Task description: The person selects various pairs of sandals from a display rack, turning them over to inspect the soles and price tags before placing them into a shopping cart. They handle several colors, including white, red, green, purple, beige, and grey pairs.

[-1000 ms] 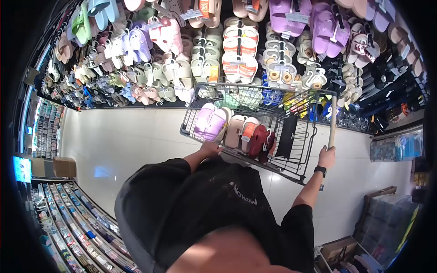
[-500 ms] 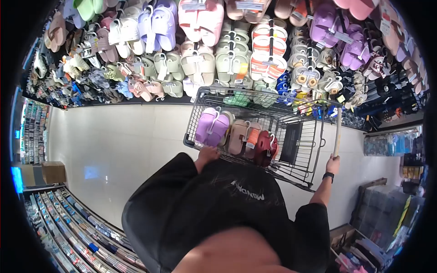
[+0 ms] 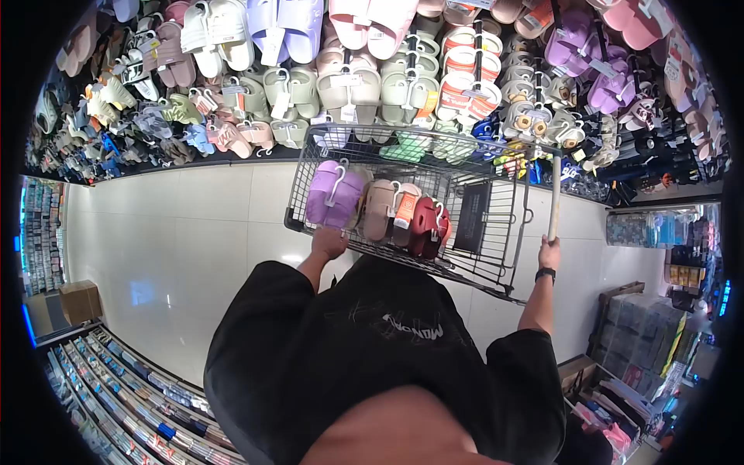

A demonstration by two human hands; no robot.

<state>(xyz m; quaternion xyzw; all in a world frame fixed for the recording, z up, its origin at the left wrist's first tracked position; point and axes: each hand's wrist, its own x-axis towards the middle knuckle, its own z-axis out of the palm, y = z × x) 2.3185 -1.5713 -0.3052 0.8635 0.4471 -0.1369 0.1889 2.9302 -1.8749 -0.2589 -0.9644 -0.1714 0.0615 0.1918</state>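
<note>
A black wire shopping cart stands sideways in front of me, between my body and the slipper rack. My left hand is closed on its near side rim, close to the left end. My right hand is wrapped round the pale handle bar at the right end, with a dark band on the wrist. Inside the cart, a purple pair of slippers lies beside my left hand. To its right are a brown pair of slippers with an orange tag and a dark red pair.
A rack of hanging slippers runs along the far side, close to the cart. Pale floor tiles stretch left. Low shelves of small goods are at lower left, with a cardboard box. Clear plastic bins stand at right.
The cart has moved left along the rack, with both hands still on it. My left forearm now shows more, farther out from my shirt.
</note>
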